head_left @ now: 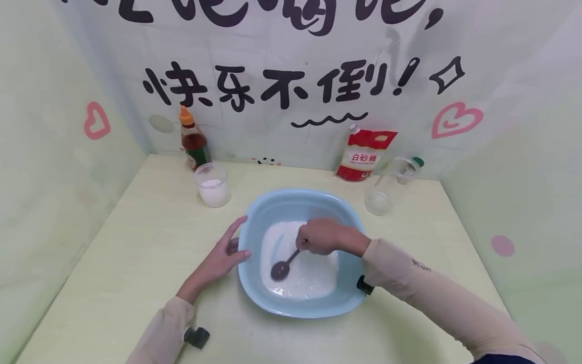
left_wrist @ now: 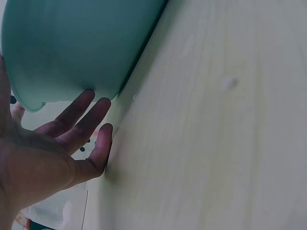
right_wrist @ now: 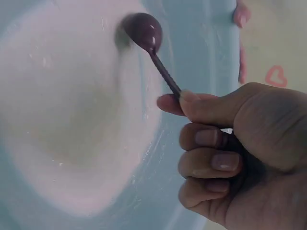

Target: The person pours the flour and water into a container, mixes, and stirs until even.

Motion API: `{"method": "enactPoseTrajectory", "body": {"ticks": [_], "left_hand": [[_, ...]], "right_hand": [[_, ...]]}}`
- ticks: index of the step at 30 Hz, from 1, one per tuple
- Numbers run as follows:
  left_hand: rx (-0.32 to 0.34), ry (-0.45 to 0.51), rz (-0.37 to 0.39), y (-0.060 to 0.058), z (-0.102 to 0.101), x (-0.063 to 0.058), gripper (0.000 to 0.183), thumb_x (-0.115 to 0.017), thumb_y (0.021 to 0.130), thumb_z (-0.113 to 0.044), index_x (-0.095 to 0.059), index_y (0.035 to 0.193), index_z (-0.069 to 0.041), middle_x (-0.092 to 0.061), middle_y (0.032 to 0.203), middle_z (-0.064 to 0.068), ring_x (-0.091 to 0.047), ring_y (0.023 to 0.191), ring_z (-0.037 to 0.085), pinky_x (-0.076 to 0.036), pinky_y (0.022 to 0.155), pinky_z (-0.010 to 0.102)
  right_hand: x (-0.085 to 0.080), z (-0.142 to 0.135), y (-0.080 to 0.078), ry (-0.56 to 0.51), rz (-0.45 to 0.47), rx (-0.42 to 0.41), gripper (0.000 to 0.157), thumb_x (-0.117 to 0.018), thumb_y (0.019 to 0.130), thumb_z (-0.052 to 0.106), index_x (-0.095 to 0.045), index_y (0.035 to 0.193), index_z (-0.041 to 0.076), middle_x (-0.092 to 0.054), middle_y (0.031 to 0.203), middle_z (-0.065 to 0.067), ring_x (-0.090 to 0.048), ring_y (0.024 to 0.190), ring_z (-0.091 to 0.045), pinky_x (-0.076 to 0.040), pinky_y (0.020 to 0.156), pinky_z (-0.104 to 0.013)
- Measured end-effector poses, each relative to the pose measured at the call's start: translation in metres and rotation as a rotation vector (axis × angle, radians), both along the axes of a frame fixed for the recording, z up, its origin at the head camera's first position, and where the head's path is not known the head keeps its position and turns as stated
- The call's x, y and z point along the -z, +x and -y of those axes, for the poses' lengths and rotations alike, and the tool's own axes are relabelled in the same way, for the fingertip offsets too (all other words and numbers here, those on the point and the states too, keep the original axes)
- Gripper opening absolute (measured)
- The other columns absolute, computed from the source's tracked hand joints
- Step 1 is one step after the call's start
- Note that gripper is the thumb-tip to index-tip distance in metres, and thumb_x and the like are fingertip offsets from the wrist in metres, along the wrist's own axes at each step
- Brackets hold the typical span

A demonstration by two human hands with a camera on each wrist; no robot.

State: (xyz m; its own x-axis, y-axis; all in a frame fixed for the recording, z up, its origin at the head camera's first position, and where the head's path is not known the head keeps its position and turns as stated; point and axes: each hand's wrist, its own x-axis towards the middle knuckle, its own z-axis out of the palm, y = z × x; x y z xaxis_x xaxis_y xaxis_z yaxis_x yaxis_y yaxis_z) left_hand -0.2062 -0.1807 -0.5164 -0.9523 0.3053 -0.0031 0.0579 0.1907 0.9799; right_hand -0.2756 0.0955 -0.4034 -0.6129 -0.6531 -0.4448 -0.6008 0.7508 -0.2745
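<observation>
A light blue basin (head_left: 302, 308) on the table holds milky white liquid (head_left: 313, 275). My right hand (head_left: 323, 236) is over the basin, its thumb and forefinger pinching the thin handle of a dark brown spoon (right_wrist: 146, 31). The other fingers fold into the palm in the right wrist view. The spoon's bowl points toward the near left part of the basin, over the liquid. At the basin's left side, my left hand (head_left: 220, 258) holds the rim, with thumb and forefinger tips over the edge. Its spread lower fingers (left_wrist: 84, 127) are at the outer wall.
Behind the basin at left stand an orange-capped sauce bottle (head_left: 195, 144) and a clear cup (head_left: 213, 187) with white contents. At back right are a red and white sugar pouch (head_left: 362, 154) and clear plastic containers (head_left: 377, 201). Printed cloth walls (head_left: 273, 136) enclose the table.
</observation>
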Motion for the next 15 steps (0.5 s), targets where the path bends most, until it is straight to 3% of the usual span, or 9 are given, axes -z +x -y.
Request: {"method": "enactPoseTrajectory", "body": {"ticks": [3, 5, 9, 13, 15], "left_hand": [[-0.002, -0.019, 0.002, 0.000, 0.000, -0.001, 0.078, -0.065, 0.096, -0.015, -0.020, 0.159, -0.028, -0.051, 0.139, 0.038, -0.060, 0.121, 0.050, -0.059, 0.087, 0.046], [-0.005, -0.030, 0.008, 0.000, 0.000, -0.002, 0.079, -0.065, 0.096, -0.014, -0.020, 0.159, -0.028, -0.050, 0.139, 0.037, -0.060, 0.121, 0.050, -0.060, 0.087, 0.046], [-0.020, -0.033, 0.024, 0.000, 0.001, -0.003, 0.079, -0.065, 0.096, -0.012, -0.020, 0.158, -0.029, -0.050, 0.140, 0.037, -0.060, 0.121, 0.050, -0.060, 0.086, 0.045], [-0.018, -0.029, 0.025, 0.000, 0.000, -0.003, 0.079, -0.065, 0.096, -0.013, -0.019, 0.158, -0.029, -0.049, 0.142, 0.037, -0.059, 0.122, 0.050, -0.060, 0.086, 0.045], [-0.017, -0.030, 0.026, 0.000, -0.001, -0.003, 0.079, -0.065, 0.096, -0.013, -0.020, 0.158, -0.029, -0.048, 0.142, 0.037, -0.059, 0.122, 0.051, -0.060, 0.086, 0.046]], "right_hand": [[-0.005, -0.013, 0.008, 0.055, 0.069, 0.052, 0.013, -0.068, 0.094, 0.014, -0.077, 0.102, 0.019, -0.068, 0.091, 0.004, -0.056, 0.084, -0.016, -0.050, 0.077, -0.031], [-0.010, -0.024, 0.008, 0.087, 0.065, 0.081, 0.010, -0.069, 0.092, 0.011, -0.075, 0.095, 0.018, -0.064, 0.087, 0.002, -0.055, 0.083, -0.018, -0.050, 0.076, -0.032], [-0.023, -0.047, -0.001, 0.135, 0.000, 0.131, 0.009, -0.067, 0.092, 0.009, -0.070, 0.088, 0.016, -0.060, 0.081, -0.001, -0.055, 0.076, -0.019, -0.048, 0.068, -0.030], [-0.029, -0.062, -0.015, 0.112, -0.081, 0.224, 0.002, -0.065, 0.092, 0.012, -0.068, 0.093, 0.012, -0.060, 0.081, -0.005, -0.056, 0.073, -0.021, -0.048, 0.066, -0.029], [-0.029, -0.065, -0.021, 0.078, -0.143, 0.249, 0.008, -0.068, 0.090, 0.014, -0.069, 0.098, 0.012, -0.062, 0.083, -0.005, -0.057, 0.072, -0.021, -0.051, 0.067, -0.030]]}}
